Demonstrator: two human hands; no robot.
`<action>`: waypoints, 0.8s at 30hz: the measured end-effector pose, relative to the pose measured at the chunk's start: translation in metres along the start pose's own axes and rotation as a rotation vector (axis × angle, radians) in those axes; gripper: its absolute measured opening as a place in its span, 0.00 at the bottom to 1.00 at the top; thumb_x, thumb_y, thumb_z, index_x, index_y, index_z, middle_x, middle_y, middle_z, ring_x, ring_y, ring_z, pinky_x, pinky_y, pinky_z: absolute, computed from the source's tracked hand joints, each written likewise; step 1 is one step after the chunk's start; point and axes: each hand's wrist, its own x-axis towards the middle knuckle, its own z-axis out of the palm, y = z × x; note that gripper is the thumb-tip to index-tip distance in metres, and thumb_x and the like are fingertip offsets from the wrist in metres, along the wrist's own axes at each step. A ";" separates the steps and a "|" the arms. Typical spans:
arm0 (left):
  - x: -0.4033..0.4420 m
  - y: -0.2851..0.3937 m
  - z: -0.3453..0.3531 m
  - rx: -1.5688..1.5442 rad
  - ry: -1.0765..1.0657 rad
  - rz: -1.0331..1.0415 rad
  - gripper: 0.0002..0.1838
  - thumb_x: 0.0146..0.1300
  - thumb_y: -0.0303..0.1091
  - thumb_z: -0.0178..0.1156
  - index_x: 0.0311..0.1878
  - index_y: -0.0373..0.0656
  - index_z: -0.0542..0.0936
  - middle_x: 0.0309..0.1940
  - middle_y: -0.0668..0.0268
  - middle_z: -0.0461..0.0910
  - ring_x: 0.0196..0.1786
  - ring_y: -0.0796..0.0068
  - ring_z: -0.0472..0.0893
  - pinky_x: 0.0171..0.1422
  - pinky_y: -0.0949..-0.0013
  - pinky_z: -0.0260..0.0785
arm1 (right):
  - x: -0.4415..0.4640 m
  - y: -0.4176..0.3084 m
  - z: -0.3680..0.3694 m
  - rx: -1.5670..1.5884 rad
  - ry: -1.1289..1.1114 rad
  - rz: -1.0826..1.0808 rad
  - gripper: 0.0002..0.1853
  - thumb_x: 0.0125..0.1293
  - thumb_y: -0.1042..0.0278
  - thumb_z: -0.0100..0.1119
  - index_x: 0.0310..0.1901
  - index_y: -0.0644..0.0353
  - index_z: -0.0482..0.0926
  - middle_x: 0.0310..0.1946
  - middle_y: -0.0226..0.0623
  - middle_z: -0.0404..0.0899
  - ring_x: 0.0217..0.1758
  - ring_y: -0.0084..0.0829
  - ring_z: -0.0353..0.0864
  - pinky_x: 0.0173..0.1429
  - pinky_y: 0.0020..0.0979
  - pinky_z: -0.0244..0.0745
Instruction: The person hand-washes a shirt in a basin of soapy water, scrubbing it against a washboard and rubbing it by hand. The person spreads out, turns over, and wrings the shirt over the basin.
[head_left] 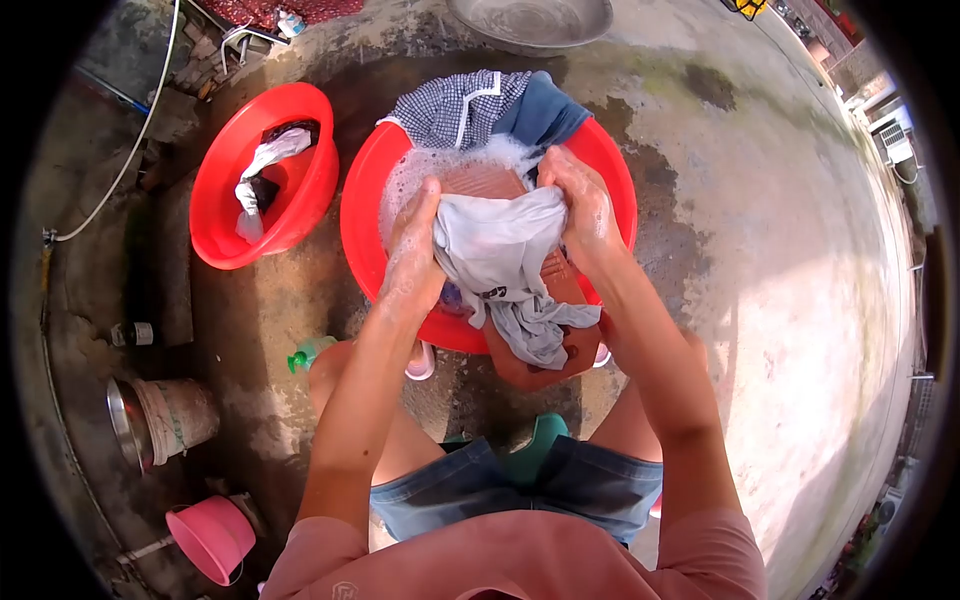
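Stretched between my two hands is a wet, light grey garment [500,240] with a small dark print. My left hand [412,250] grips its left side, and my right hand [582,205] grips its upper right corner; soap suds cling to both. The garment's lower end drapes over a reddish-brown washboard [530,372], which leans in a large red basin [362,210]. White foam [410,172] floats in the basin. A checked cloth [435,108] and a blue denim piece [545,112] hang over the basin's far rim.
A smaller red basin [215,215] with a white and dark cloth stands to the left. Beyond is a metal basin [535,45]. A green-topped bottle [312,352] lies near my left knee. Buckets, including a pink bucket [212,540], are at lower left. A hose [150,120] runs along the left.
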 end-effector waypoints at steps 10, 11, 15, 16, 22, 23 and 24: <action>0.012 0.007 -0.037 0.791 -0.663 0.243 0.15 0.62 0.45 0.54 0.39 0.42 0.74 0.32 0.70 0.74 0.40 0.80 0.72 0.48 0.75 0.63 | -0.003 -0.008 0.012 -0.225 -0.114 -0.123 0.09 0.65 0.62 0.52 0.35 0.60 0.74 0.28 0.23 0.68 0.33 0.15 0.63 0.37 0.19 0.59; 0.009 0.009 -0.038 0.567 -0.589 0.183 0.15 0.63 0.45 0.53 0.38 0.42 0.73 0.32 0.69 0.74 0.38 0.81 0.72 0.47 0.75 0.63 | -0.005 -0.011 0.011 -0.260 -0.143 -0.115 0.10 0.64 0.61 0.53 0.35 0.60 0.74 0.29 0.23 0.68 0.33 0.15 0.63 0.37 0.19 0.59; 0.009 0.013 -0.036 0.127 -0.341 0.171 0.13 0.65 0.42 0.50 0.36 0.42 0.71 0.32 0.66 0.75 0.38 0.77 0.75 0.47 0.71 0.67 | -0.003 -0.018 -0.004 -0.637 -0.621 0.215 0.18 0.56 0.55 0.62 0.38 0.62 0.75 0.34 0.27 0.73 0.37 0.16 0.67 0.42 0.22 0.64; 0.010 0.013 -0.037 0.070 -0.291 0.179 0.13 0.65 0.42 0.50 0.36 0.41 0.71 0.32 0.65 0.75 0.39 0.76 0.75 0.47 0.70 0.67 | -0.003 -0.013 -0.003 -0.586 -0.580 0.189 0.18 0.56 0.55 0.62 0.39 0.62 0.75 0.35 0.28 0.74 0.37 0.16 0.68 0.43 0.22 0.64; 0.009 0.017 -0.038 0.148 -0.257 -0.214 0.23 0.62 0.48 0.53 0.50 0.37 0.70 0.42 0.63 0.75 0.47 0.74 0.74 0.52 0.66 0.66 | -0.002 -0.012 0.013 -0.177 -0.359 0.045 0.10 0.58 0.65 0.55 0.37 0.61 0.73 0.38 0.32 0.74 0.41 0.20 0.70 0.45 0.25 0.65; 0.006 0.018 -0.037 0.206 -0.291 -0.333 0.25 0.61 0.48 0.54 0.52 0.36 0.69 0.43 0.62 0.75 0.48 0.74 0.74 0.52 0.66 0.66 | -0.002 -0.014 0.016 -0.357 -0.368 -0.016 0.08 0.57 0.66 0.54 0.35 0.61 0.72 0.38 0.33 0.75 0.41 0.24 0.72 0.44 0.29 0.66; 0.005 0.014 -0.038 0.391 -0.395 -0.310 0.26 0.61 0.48 0.54 0.52 0.36 0.69 0.44 0.62 0.75 0.50 0.73 0.73 0.53 0.66 0.66 | -0.003 -0.015 0.020 -0.538 -0.411 -0.109 0.09 0.57 0.66 0.54 0.36 0.61 0.72 0.38 0.34 0.75 0.42 0.25 0.73 0.44 0.30 0.66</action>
